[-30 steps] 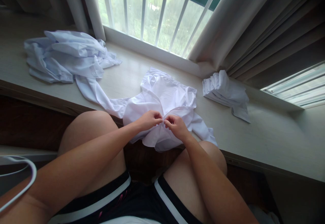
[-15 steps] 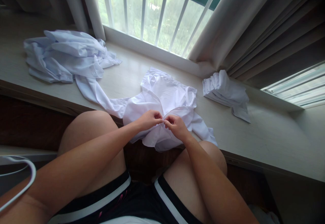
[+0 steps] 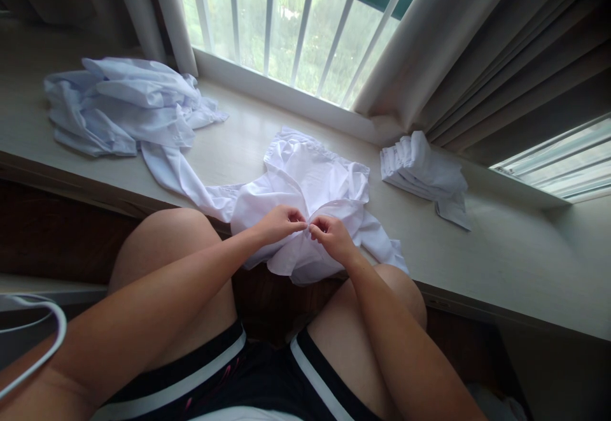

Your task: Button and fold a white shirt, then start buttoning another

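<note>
A white long-sleeved shirt [image 3: 329, 176] lies on the pale ledge in front of me, its lower part hanging over the front edge between my knees. My left hand [image 3: 285, 222] pinches one front edge of the shirt between thumb and fingers. Right beside it, my right hand [image 3: 331, 236] pinches the other front edge, and the fingertips of both hands almost meet. Any button between them is too small or hidden to make out. One sleeve stretches left along the ledge and the other lies to the right by my right knee.
On the left of the ledge [image 3: 506, 258] is a crumpled heap of white cloth [image 3: 124, 106]. A folded white stack [image 3: 422, 166] sits to the right. Grey curtains [image 3: 439, 39] frame a barred window [image 3: 291, 26] behind. A white cable [image 3: 60, 325] loops at lower left.
Almost nothing differs. My fingertips have shifted very slightly apart at the shirt's front edges, while the shirt and the other cloth stay where they were.
</note>
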The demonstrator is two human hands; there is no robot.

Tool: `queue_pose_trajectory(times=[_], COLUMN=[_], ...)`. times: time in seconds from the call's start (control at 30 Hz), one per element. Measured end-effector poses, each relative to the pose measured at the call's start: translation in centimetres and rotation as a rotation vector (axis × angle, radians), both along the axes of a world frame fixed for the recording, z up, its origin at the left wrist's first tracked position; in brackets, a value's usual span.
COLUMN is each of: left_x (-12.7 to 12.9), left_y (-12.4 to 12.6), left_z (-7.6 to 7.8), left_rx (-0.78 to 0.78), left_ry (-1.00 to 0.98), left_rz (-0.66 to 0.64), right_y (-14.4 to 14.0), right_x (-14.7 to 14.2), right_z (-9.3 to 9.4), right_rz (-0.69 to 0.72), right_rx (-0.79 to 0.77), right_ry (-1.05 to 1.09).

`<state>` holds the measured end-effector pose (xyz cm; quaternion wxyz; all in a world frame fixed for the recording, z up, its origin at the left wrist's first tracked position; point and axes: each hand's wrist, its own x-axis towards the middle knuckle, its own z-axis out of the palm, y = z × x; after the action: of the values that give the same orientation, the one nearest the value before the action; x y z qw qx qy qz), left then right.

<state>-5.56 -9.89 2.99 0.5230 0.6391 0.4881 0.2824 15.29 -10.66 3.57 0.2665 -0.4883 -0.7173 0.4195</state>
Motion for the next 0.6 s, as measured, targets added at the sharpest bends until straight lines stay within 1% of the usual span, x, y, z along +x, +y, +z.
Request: queue_pose_trajectory(times=[0.2,0.43,0.6], left_x=[0.06,0.11,0.09], left_y=[0.03,-0.04,-0.06], left_z=[-0.42,0.17,0.26], left_rx=[0.011,-0.002,0.002], left_ry=[-0.003,-0.001,-0.003], left_rz=[-0.021,-0.01,-0.007], right_y=[-0.11,-0.17,-0.14], right_x=[-0.22,-0.2,-0.26], right_z=[0.22,0.42,0.49], right_rz=[0.016,0.003,0.001], right_rx=[-0.002,-0.01,-0.001], right_ry=[-0.002,0.003,-0.001])
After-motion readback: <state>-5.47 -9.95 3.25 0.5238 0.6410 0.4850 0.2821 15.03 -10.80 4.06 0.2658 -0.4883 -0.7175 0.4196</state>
